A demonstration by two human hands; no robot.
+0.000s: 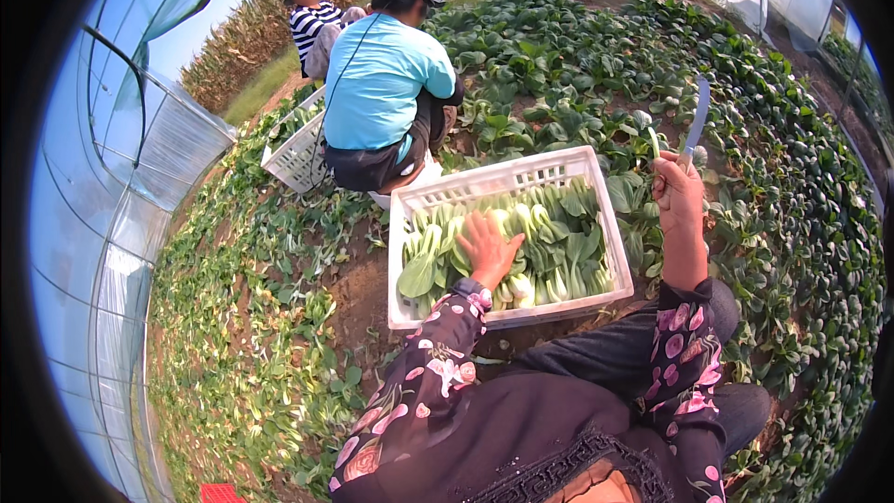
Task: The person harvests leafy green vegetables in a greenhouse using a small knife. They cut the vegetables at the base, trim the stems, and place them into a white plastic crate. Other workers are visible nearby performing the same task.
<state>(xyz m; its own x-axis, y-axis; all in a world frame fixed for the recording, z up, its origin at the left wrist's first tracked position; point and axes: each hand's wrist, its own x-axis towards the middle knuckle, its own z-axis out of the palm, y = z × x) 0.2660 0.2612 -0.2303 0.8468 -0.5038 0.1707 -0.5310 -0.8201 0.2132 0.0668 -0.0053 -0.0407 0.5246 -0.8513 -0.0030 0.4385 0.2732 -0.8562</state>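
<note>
In front of me a white plastic crate (508, 320) holds rows of bok choy (552, 244), pale stems and green leaves packed side by side. My left hand (487, 246) lies on top of them with its fingers apart, touching the upper stems. To the right of the crate my right hand (679, 188) is raised, its fingers closed around a knife (698, 112) whose slightly curved blade points up. A thin green stalk (654, 142) also sticks up from that hand, beside the thumb. The knife's handle is mostly hidden by my fingers.
Growing bok choy (782, 223) covers the ground to the right. Cut leaves (279, 377) litter the left. A person in a turquoise shirt (380, 77) squats just past the crate, near another white crate (297, 157); another person in stripes (311, 24) sits beyond. Plastic greenhouse sheeting (122, 293) borders the left.
</note>
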